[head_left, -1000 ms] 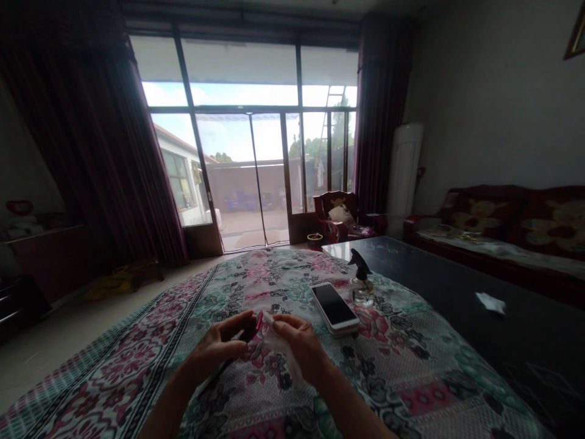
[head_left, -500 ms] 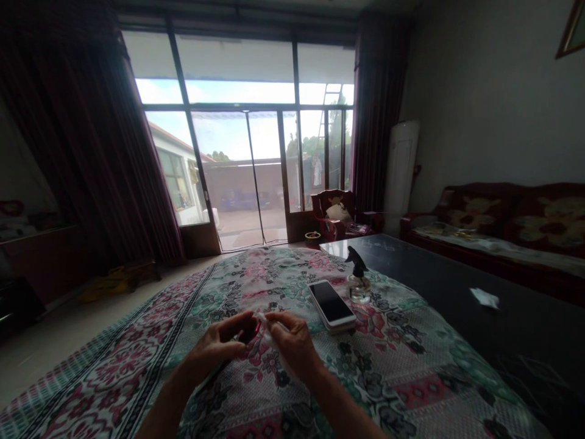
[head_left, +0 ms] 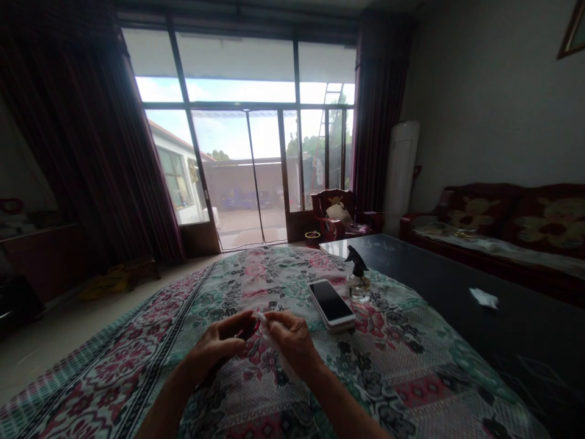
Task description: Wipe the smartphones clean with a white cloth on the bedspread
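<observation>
My left hand (head_left: 218,345) and my right hand (head_left: 291,341) meet just above a floral cloth (head_left: 375,360) that covers the near part of the table. Between the left fingertips sits a small dark thing with a pink-red end (head_left: 249,332); what it is I cannot tell. The right hand pinches a white tissue (head_left: 270,336) against that end. Fingers of both hands are curled and close together, nearly touching.
A phone (head_left: 331,303) lies screen-up on the cloth, right of my hands, beside a small clear spray bottle with a black head (head_left: 358,278). A white scrap (head_left: 485,298) rests on the dark glass table (head_left: 457,286). Sofa at right, glass doors ahead.
The pink-red end has sunk lower between the fingers and the white tissue has closed over it. The view shifted slightly; both hands stay in the same place.
</observation>
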`<state>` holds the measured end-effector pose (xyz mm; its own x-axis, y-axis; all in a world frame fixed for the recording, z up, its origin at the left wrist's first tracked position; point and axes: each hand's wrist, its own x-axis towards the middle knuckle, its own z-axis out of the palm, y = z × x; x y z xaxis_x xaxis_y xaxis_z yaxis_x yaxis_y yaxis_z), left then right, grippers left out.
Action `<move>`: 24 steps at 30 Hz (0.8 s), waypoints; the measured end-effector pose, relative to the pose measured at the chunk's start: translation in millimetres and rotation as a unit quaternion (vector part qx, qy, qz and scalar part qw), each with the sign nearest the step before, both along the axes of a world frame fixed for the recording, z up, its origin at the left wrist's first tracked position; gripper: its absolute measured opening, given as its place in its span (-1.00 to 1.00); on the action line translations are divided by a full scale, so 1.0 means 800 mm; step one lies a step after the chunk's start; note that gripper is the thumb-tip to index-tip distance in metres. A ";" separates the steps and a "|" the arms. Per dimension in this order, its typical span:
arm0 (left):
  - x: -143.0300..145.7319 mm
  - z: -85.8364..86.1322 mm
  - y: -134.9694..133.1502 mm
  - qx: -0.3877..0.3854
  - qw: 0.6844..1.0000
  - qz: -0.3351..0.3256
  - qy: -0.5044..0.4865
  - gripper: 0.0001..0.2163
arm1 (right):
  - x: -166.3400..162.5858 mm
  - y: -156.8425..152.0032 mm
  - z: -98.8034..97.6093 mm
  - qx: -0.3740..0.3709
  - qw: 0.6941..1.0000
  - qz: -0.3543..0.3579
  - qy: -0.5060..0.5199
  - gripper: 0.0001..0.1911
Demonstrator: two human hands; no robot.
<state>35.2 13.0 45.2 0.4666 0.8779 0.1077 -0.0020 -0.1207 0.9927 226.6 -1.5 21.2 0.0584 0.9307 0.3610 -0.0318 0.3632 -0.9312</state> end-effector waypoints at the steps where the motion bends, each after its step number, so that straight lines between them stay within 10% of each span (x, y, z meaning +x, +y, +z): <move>1: -0.001 0.000 0.000 -0.003 1.000 0.002 -0.003 -0.47 | 0.000 0.000 0.000 0.001 1.000 0.002 -0.002 -0.76; 24: -0.003 0.005 0.004 -0.008 0.996 0.083 0.020 -0.46 | -0.014 -0.005 0.009 0.012 1.000 -0.012 0.023 -0.77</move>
